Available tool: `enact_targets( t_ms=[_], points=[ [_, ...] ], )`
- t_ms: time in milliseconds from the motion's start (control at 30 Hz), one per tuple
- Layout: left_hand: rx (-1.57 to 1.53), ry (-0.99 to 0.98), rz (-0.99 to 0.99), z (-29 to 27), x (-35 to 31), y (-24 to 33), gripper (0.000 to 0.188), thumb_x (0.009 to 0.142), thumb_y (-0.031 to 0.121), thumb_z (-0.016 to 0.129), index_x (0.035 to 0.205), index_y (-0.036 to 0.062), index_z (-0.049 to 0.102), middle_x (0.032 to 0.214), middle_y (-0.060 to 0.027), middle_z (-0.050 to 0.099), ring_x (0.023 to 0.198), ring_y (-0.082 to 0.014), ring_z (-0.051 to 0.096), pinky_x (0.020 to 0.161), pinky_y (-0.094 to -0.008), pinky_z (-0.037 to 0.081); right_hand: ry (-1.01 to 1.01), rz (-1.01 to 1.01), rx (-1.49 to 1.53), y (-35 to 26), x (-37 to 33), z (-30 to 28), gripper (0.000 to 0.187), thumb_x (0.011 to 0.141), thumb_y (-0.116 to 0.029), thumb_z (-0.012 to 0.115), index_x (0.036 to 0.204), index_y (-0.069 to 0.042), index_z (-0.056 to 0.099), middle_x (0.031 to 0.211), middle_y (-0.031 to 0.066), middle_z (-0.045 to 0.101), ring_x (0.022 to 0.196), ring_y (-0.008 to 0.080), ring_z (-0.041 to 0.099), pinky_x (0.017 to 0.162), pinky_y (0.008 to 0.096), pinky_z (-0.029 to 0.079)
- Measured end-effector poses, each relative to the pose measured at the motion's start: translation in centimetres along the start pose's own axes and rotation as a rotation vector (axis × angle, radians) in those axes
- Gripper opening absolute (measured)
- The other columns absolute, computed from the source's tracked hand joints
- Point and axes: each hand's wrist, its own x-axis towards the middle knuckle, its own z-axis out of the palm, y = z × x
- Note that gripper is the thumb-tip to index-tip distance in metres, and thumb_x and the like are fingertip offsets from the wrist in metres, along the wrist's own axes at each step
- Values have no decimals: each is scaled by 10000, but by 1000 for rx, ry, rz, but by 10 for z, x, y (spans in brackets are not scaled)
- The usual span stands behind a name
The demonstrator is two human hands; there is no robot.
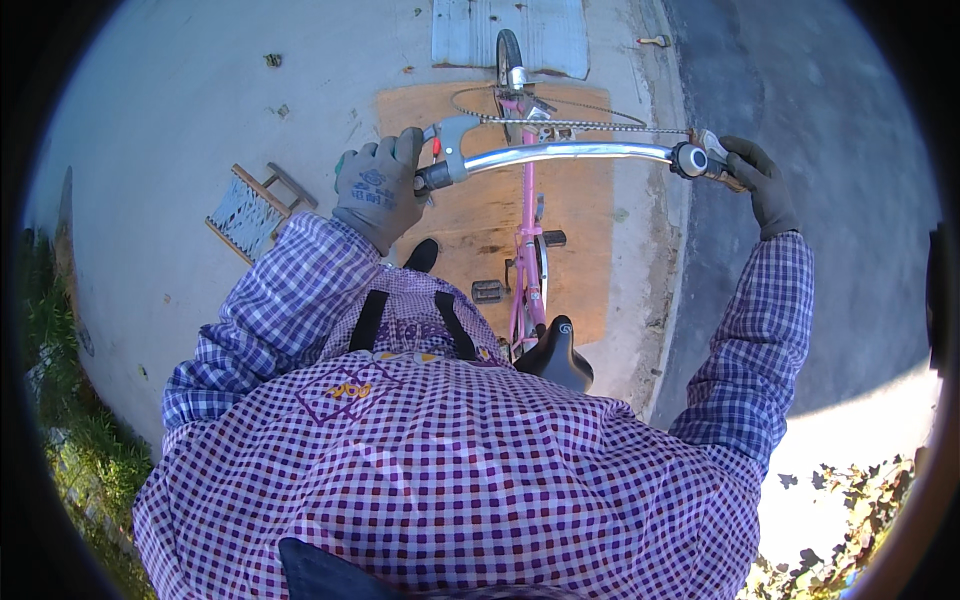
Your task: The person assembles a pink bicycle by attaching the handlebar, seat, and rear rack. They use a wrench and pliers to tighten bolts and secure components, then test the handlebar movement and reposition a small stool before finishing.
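A pink bicycle [528, 200] stands upright in front of me, its front wheel [509, 55] pointing away. Its curved silver handlebar [570, 152] spans between my hands. My left hand [380, 190], in a grey work glove, is closed at the left end of the bar, by the black grip [434, 178] and the grey brake lever bracket [458, 148]. My right hand [764, 184], gloved too, has its fingers curled around the right end, beside a round bell [689, 160]. Cables run across in front of the bar. The black saddle [558, 358] sits close to my body.
Under the bicycle lies a brown board [590, 280], with a pale sheet [470, 40] beyond it. A folding stool [245, 215] with a woven seat stands at left. A brush [655, 41] lies far right, near dark pavement [800, 300]. Plants [90, 440] border the lower left.
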Motion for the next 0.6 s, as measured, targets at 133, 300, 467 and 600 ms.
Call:
enact_targets(
  t_ms=[133,300,467,600],
  points=[
    [10,19,7,-1,0,1,694,767,247,806,1378,101,510,1070,-103,670,957,-291,690,842,-473,506,100,165,-4,20,4,-5,355,1030,-311,656,1260,-44,695,1140,63,716,1038,161,667,927,335,526],
    [2,-56,-2,-2,1,1,699,799,312,838,1375,156,473,1108,-84,642,992,-281,669,855,-479,492,338,80,166,14,6,13,380,1008,-272,713,1323,-66,663,1102,82,723,928,140,706,813,304,588],
    [-7,-37,7,-1,-1,0,706,790,292,833,1384,135,485,1091,-90,653,973,-282,675,846,-474,495,440,100,199,-16,13,25,375,994,-137,703,1352,-39,646,1066,123,734,873,169,737,771,300,614],
    [-6,2,16,0,-1,0,705,787,290,836,1380,133,488,1089,-91,653,961,-284,679,845,-473,495,401,140,220,-21,14,25,376,1000,-148,694,1356,-39,644,1061,125,739,879,176,744,769,300,621]
  ],
)
